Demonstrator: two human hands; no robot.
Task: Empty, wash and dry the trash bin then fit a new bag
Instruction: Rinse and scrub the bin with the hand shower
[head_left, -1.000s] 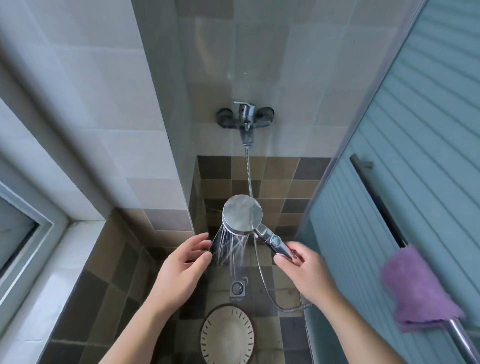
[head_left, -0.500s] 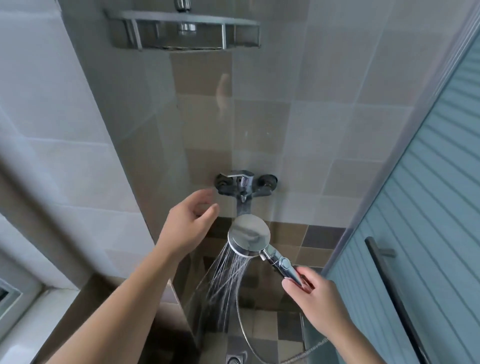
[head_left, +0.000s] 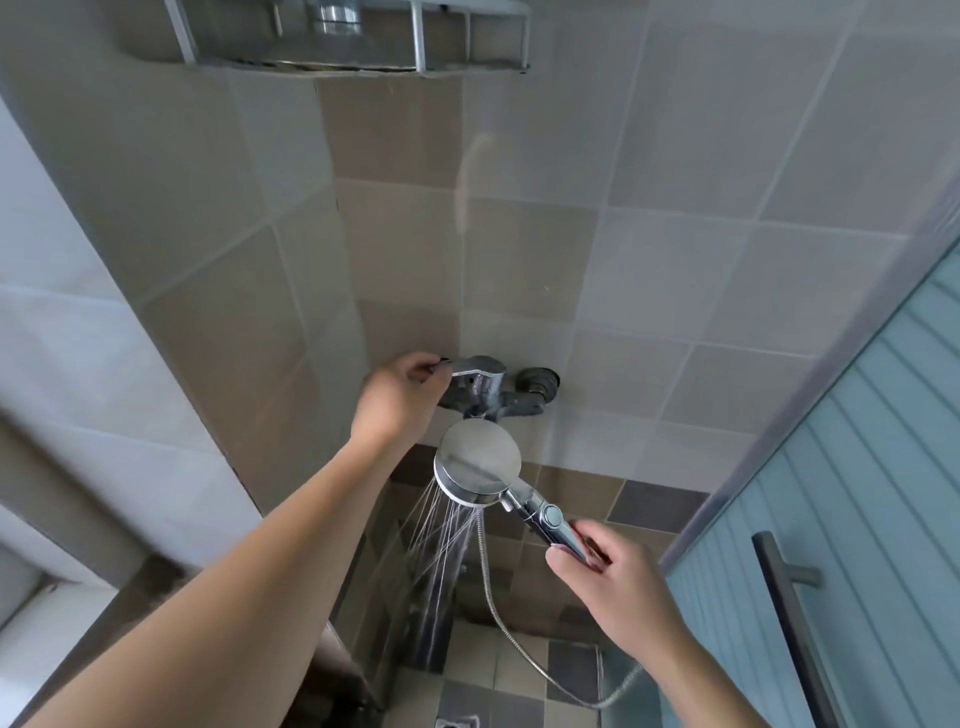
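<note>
Tiled shower stall: left hand (head_left: 400, 397) pinched the mixer lever (head_left: 470, 370); right hand (head_left: 610, 584) gripped the spraying shower head (head_left: 477, 467). An overturned lever risked a scalding surge.

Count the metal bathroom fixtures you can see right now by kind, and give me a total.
Shower head, held by the right hand: 1
Shower hose: 1
Wall mixer tap, lever in the left hand: 1
Wire shelf: 1
Door handle bar: 1
Floor drain: 1
Total: 6

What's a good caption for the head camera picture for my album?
Left hand grips the tap lever while right hand holds the spraying shower head.
</note>
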